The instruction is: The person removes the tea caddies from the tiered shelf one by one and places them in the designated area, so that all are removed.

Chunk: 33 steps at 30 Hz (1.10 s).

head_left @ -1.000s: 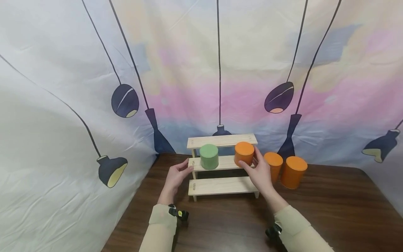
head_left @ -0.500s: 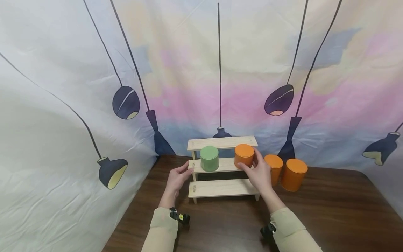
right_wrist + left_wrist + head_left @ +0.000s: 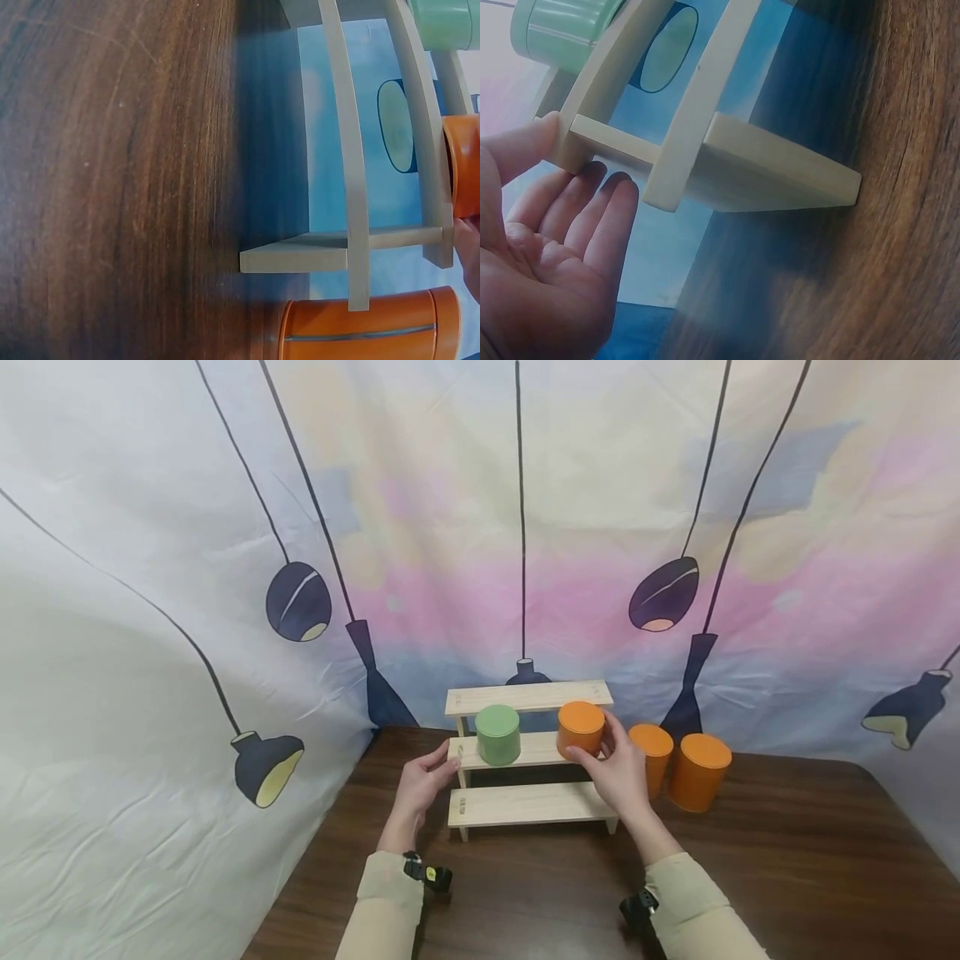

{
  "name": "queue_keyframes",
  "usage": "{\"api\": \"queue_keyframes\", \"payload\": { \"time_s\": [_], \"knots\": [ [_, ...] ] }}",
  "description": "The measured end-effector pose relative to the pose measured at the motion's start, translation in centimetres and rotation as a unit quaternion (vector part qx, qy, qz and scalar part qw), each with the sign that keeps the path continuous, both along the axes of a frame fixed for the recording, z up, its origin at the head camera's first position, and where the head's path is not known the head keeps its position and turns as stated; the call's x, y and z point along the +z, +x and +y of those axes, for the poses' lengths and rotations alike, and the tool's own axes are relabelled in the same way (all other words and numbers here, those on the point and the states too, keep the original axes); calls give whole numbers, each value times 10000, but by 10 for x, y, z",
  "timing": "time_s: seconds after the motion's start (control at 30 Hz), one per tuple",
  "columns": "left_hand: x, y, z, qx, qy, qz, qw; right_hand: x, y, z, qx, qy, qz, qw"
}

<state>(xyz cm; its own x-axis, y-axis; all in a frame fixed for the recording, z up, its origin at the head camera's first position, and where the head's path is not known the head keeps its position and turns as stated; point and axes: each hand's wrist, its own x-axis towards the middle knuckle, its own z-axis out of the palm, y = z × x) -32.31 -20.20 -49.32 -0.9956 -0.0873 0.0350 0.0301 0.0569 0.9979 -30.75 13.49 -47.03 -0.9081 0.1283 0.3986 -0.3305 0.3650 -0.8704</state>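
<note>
Right hand has its thumb and fingers curled round a short orange canister, upright at the right end of the wooden shelf's middle plank. Left hand, partly open, pinches that plank's left end. Green canister stands nearer that end. Two taller orange canisters stand right of the shelf, near the surface's back edge.
</note>
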Motion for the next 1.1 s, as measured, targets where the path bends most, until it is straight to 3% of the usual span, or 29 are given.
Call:
{"api": "queue_keyframes", "payload": {
  "time_s": [0.73,1.1],
  "knots": [
    [-1,6,2,-16,125,-39,9999,-3,8,7,264,-89,-46,9996],
    [-3,3,5,14,289,-16,9996,-5,15,16,468,-193,-125,9986]
  ]
}}
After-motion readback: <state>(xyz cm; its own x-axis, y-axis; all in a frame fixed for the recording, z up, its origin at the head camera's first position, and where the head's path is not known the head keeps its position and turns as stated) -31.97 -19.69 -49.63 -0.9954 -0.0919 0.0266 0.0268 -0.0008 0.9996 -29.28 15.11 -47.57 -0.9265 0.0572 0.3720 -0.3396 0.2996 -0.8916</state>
